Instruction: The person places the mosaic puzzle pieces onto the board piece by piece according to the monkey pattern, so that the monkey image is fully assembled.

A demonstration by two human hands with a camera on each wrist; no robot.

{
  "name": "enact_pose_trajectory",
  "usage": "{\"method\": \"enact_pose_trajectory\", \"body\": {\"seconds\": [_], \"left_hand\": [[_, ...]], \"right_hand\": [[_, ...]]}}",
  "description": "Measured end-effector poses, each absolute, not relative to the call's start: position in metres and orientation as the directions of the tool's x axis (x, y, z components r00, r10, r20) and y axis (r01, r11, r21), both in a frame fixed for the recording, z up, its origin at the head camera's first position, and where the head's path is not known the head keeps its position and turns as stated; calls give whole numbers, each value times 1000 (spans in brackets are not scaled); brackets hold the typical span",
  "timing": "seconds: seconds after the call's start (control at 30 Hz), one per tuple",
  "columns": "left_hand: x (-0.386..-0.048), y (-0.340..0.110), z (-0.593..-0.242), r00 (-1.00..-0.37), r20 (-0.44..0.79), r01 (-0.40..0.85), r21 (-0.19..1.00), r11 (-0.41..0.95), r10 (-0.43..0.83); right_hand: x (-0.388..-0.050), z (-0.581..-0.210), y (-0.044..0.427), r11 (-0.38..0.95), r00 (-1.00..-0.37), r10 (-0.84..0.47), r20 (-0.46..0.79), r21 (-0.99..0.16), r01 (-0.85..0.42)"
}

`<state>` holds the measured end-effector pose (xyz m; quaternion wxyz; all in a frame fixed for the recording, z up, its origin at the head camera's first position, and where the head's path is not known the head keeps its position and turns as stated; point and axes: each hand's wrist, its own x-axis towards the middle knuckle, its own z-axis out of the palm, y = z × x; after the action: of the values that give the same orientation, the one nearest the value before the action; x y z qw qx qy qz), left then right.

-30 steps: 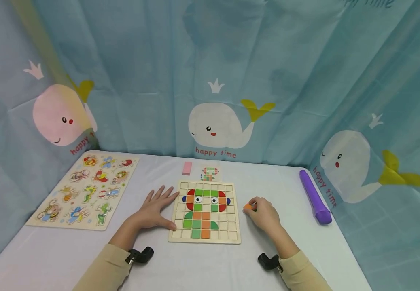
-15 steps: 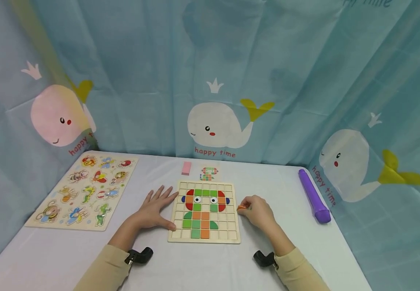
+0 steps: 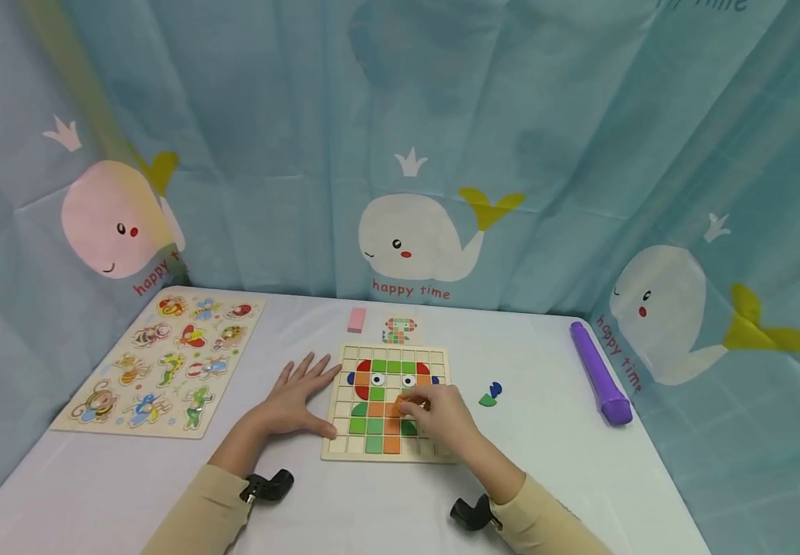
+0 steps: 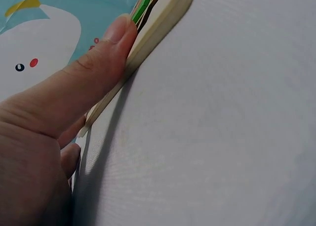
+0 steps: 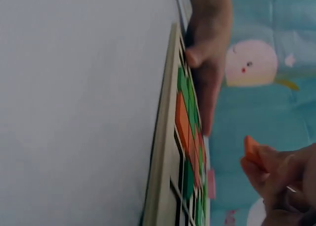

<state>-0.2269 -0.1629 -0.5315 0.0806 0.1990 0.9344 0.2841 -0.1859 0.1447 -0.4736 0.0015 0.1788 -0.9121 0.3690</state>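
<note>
A wooden grid board (image 3: 438, 357) lies on the table with red, green, orange and blue tiles in some cells, two bearing eyes. My left hand (image 3: 292, 402) rests at its left edge, fingers spread. In the left wrist view the thumb (image 4: 91, 70) touches the board's rim (image 4: 158, 30). Above the middle of the board, my right hand (image 3: 447, 418) pinches an orange tile (image 3: 401, 404) between thumb and fingers. The right wrist view shows this orange tile (image 5: 252, 151) held off the board; its full outline is hidden by the fingertips.
Right of the board lie a blue piece (image 3: 495, 390) and a green piece (image 3: 487, 401). Behind it are a pattern card (image 3: 398, 331) and a pink block (image 3: 356, 320). An insect puzzle board (image 3: 157, 370) is at left, a purple microphone-shaped object (image 3: 601, 378) at right.
My right hand has carried the orange tile leftward from beside the board to over its middle. The blue and green pieces on the table have come into sight. My left hand stays put.
</note>
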Motion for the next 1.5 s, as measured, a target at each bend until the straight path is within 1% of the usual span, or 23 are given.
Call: {"method": "enact_pose_trajectory", "body": {"seconds": [0.1, 0.17, 0.33, 0.47, 0.6, 0.77, 1.0, 1.1, 1.27, 1.5], "left_hand": [[-228, -164, -531, -904, -34, 333, 565, 754, 425], [-228, -164, -530, -902, -32, 339, 567, 751, 432], [-227, -165, -527, -891, -42, 350, 568, 744, 452], [-230, -167, -526, -885, -46, 358, 566, 743, 463], [-232, -167, -527, -887, -46, 355, 570, 741, 460], [-231, -166, -526, -891, -49, 347, 565, 748, 451], [-229, -165, -526, -897, -58, 343, 534, 772, 438], [-228, -165, -525, -897, -66, 342, 524, 780, 438], [-230, -163, -524, -895, -100, 330, 510, 795, 435], [-230, -158, -520, -892, -146, 307, 498, 811, 428]], "right_hand": [[-183, -474, 129, 610, -925, -349, 152, -712, -347], [-182, -475, 120, 599, -922, -365, 132, -724, -341], [-179, -480, 104, 631, -902, -430, 49, -698, -339], [-180, -484, 96, 638, -886, -461, 50, -675, -370], [-182, -488, 91, 646, -885, -463, 46, -666, -372], [-182, -491, 86, 684, -881, -471, 36, -615, -391], [-178, -495, 80, 741, -863, -503, 51, -488, -461], [-177, -496, 81, 750, -862, -504, 51, -469, -466], [-178, -492, 96, 749, -889, -457, 28, -527, -402], [-185, -483, 145, 762, -947, -321, 14, -591, -266]]}}
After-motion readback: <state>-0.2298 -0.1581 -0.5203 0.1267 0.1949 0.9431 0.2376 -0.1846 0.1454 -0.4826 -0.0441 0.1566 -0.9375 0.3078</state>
